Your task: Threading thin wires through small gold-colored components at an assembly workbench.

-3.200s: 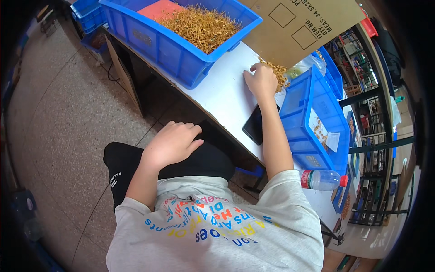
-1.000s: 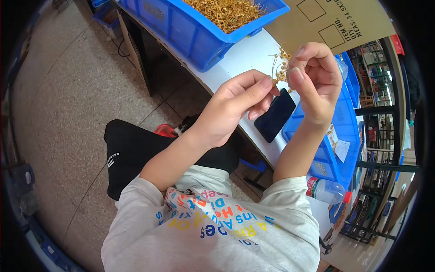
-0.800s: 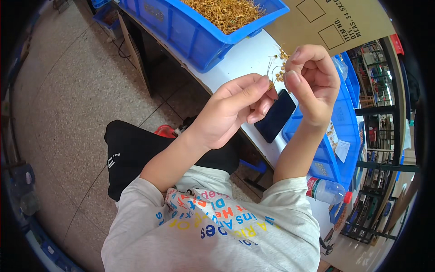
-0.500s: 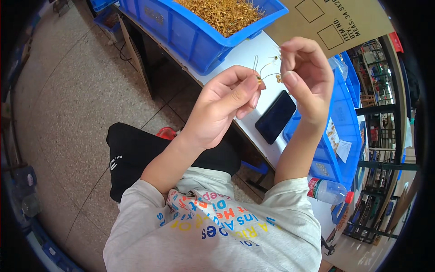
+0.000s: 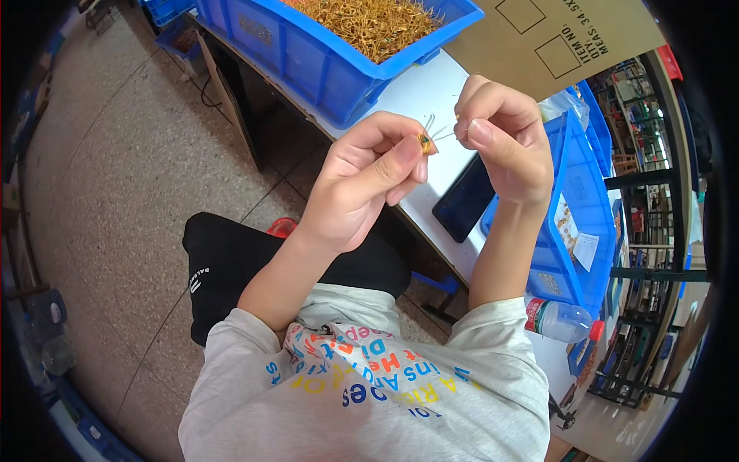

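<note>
Between the thumb and fingers of my left hand (image 5: 369,169) is a small copper-wire coil (image 5: 425,144) with thin wire leads standing off it. My right hand (image 5: 508,142) pinches the end of one lead (image 5: 444,136), which stretches between the two hands. Both hands are held above the white table (image 5: 412,96). Just beyond them stands a blue bin (image 5: 296,69) heaped with similar copper coils with wire leads (image 5: 373,31). A dark phone (image 5: 464,202) lies flat below my hands, partly covered by the right one.
Blue trays (image 5: 550,266) stand on the right side of the table, one holding small pieces and a paper slip (image 5: 586,251). A clear bottle with a red cap (image 5: 566,321) lies near my right elbow. A cardboard box (image 5: 558,38) is at the back; shelving (image 5: 654,192) stands far right.
My right fingers have closed from a loose, open curl into a pinch on the lead. Both hands have shifted slightly left, and the coil has turned in my left fingers.
</note>
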The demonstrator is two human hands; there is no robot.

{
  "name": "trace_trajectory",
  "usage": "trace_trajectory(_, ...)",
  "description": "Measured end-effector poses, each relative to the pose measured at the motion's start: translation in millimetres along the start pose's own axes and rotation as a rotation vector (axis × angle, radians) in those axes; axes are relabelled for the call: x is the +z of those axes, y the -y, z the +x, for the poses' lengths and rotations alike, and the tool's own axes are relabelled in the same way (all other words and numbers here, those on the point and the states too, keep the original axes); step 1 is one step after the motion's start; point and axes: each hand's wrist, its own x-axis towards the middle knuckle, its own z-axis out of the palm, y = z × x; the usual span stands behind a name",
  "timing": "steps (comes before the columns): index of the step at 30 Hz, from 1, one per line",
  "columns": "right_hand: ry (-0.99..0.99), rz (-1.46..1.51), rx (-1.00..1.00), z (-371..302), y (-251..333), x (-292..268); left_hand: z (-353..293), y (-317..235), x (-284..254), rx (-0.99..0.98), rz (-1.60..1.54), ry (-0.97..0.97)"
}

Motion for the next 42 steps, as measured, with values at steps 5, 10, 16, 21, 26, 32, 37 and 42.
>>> trace_trajectory(5, -0.063, -0.098, 0.01, -4.5, 2.8, 0.8, -2.6, -1.2, -7.0, -0.068, 0.06, 0.099)
trace_trajectory(10, -0.177, -0.252, 0.0, -4.3, 5.3, 9.0, -2.5, -2.2, -7.3, -0.08, 0.102, 0.076)
trace_trajectory(16, -0.284, -0.415, -0.026, 4.7, 7.0, 23.2, -0.8, -3.6, -1.5, 0.198, 0.374, -0.142)
trace_trajectory(21, -0.161, -0.522, -0.265, 3.9, 16.2, 31.0, -3.1, -11.2, -0.2, 0.181, 0.415, -0.163)
trace_trajectory(26, -0.136, -0.558, -0.266, 3.8, 10.4, 34.7, -6.2, -12.6, 0.1, 0.172, 0.409, -0.119)
trace_trajectory(32, -0.151, -0.485, -0.269, 3.4, 7.7, 37.9, -6.4, -11.7, 0.0, 0.176, 0.341, -0.106)
trace_trajectory(37, -0.154, -0.426, -0.272, 5.3, 3.0, 35.4, -6.6, -10.4, -2.7, 0.063, 0.067, -0.065)
trace_trajectory(42, -0.173, -0.392, -0.218, 5.5, 1.9, 39.0, -7.3, -6.9, -5.4, 0.023, -0.035, -0.077)
